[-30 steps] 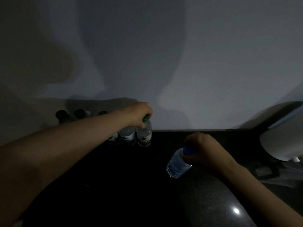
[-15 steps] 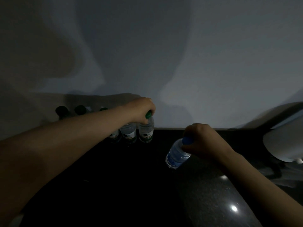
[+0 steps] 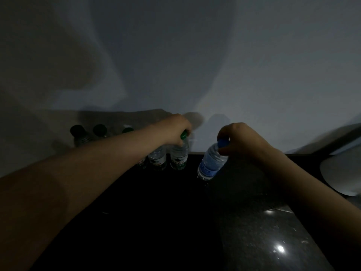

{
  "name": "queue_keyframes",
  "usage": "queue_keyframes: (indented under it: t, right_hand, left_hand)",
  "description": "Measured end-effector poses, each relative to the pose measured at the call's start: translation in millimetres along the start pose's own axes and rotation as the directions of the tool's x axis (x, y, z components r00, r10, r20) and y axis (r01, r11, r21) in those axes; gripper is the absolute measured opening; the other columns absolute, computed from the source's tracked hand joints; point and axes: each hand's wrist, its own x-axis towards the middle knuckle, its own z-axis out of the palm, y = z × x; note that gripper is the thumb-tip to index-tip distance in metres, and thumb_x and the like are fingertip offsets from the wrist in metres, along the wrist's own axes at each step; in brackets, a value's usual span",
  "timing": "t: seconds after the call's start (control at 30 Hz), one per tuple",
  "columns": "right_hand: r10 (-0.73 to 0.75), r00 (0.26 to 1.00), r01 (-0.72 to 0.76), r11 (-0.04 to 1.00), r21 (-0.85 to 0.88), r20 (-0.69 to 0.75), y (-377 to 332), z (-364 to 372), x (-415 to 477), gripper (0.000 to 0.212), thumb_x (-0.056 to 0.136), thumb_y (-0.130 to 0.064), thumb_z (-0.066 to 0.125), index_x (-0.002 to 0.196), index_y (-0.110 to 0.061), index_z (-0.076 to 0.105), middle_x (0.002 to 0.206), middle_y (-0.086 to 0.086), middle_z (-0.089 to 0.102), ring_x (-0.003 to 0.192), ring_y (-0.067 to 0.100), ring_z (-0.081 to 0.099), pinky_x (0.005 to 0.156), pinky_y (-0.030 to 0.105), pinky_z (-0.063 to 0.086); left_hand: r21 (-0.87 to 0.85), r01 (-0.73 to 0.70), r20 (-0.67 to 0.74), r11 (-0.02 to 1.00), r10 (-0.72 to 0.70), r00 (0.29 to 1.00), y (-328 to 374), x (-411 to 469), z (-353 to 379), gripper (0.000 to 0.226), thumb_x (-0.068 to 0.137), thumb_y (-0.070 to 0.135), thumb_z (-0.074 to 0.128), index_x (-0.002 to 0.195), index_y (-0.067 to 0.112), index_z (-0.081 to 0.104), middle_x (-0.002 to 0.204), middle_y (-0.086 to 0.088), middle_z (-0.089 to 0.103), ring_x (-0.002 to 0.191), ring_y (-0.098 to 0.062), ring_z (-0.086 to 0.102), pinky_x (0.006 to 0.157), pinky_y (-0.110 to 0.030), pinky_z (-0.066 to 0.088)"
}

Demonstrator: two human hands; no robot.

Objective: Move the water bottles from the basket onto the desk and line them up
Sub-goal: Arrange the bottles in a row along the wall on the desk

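Dim indoor room, perhaps an office or home; polished dark desk [image 3: 254, 241] against a plain white wall [image 3: 254, 65].

Five green-capped bottles [image 3: 178, 155], one blue-capped bottle [image 3: 212, 163]

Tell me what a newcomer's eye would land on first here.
The right hand holds a tilted blue-capped bottle by its cap, just right of centre over the dark desk. Beside it the left hand grips the cap of the end bottle in a row of green-capped bottles along the wall.
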Motion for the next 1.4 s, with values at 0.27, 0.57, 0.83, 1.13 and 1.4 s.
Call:
queue_keyframes:
  t: [0.27,0.57,0.83,1.13,1.4]
  right_hand:
    - [0.025,1.000,-0.025,0.999,-0.032,0.003,-9,-8,24,0.033,0.083,-0.014,0.069,0.115,-0.011,0.061,0.115,0.009,0.060,0.106,0.023,0.057,0.091,0.031,0.048]
    - [0.007,0.999,-0.005,0.999,-0.054,0.037,-13,2,40,0.033,0.083,-0.013,0.069,0.115,-0.011,0.062,0.115,0.008,0.061,0.107,0.022,0.057,0.093,0.033,0.049]
    - [-0.026,0.999,0.028,0.997,-0.067,0.034,-20,6,45,0.032,0.082,-0.014,0.070,0.114,-0.011,0.064,0.115,0.008,0.063,0.107,0.022,0.058,0.094,0.033,0.049]
    - [-0.036,0.999,0.037,0.997,-0.063,0.011,-23,10,47,0.030,0.084,-0.014,0.067,0.114,-0.010,0.064,0.113,0.009,0.064,0.104,0.023,0.059,0.092,0.034,0.050]
    - [-0.047,0.999,0.046,0.993,-0.110,-0.013,-27,19,47,0.033,0.085,-0.015,0.065,0.118,-0.010,0.062,0.116,0.012,0.061,0.105,0.026,0.058,0.089,0.034,0.050]
  left_hand:
    - [-0.037,0.035,-0.007,0.999,-0.036,0.999,-1,-1,2,0.035,0.076,0.013,0.071,0.111,0.012,0.064,0.112,-0.012,0.059,0.098,-0.029,0.057,0.075,-0.031,0.044]
    - [-0.093,0.016,-0.046,0.996,-0.021,0.999,-2,-4,3,0.033,0.078,0.008,0.070,0.111,0.010,0.065,0.112,-0.013,0.061,0.099,-0.029,0.058,0.075,-0.030,0.042]
    - [-0.113,0.025,-0.045,0.993,-0.030,0.999,0,-5,2,0.025,0.077,0.006,0.069,0.102,0.011,0.067,0.102,-0.010,0.063,0.085,-0.022,0.056,0.069,-0.029,0.038]
    - [-0.123,0.032,-0.064,0.992,-0.040,0.997,1,-6,4,0.023,0.077,0.005,0.067,0.099,0.011,0.067,0.097,-0.009,0.064,0.084,-0.022,0.058,0.067,-0.027,0.038]
    - [-0.145,0.060,-0.044,0.988,-0.067,0.997,2,-4,7,0.027,0.079,0.005,0.066,0.105,0.013,0.065,0.105,-0.008,0.063,0.092,-0.023,0.058,0.071,-0.028,0.040]
